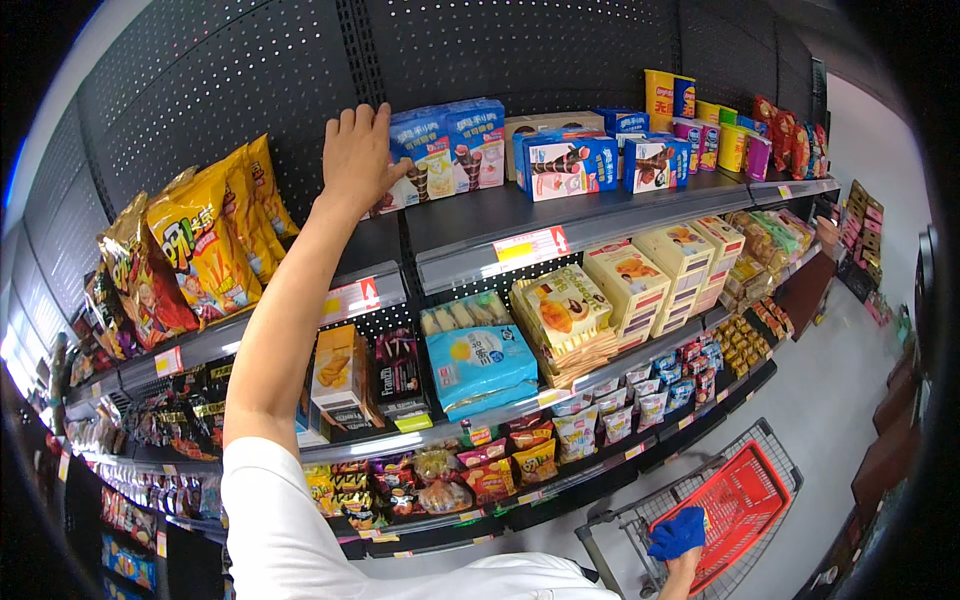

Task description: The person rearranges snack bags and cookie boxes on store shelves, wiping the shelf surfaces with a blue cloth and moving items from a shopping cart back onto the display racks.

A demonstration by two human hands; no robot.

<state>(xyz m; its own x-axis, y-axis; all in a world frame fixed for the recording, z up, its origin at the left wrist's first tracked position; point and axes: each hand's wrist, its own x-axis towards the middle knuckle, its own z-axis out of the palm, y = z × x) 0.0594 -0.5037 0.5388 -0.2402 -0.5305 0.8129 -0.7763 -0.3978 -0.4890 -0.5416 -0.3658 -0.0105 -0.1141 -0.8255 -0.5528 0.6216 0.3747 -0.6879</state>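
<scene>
High on the top shelf, my left hand [356, 154] is at the left end of a row of upright blue wafer roll boxes [421, 154]. Its fingers bend over the top of the leftmost box [386, 202], and its thumb lies across the front of the row. Most of that leftmost box is hidden behind the hand. Down at the lower right, my right hand [681, 571] holds a bunched blue cloth [677, 534]. That hand is beside a red plastic basket [772, 480], which sits in a wire shopping cart [798, 474].
Yellow snack bags [202, 240] stand left of my raised arm. More wafer roll boxes [570, 165] and chip canisters [660, 101] are to the right. The shelf below carries a blue snack pack [480, 367] and stacked cookie boxes [626, 289]. Small snack bags [577, 435] fill a lower shelf.
</scene>
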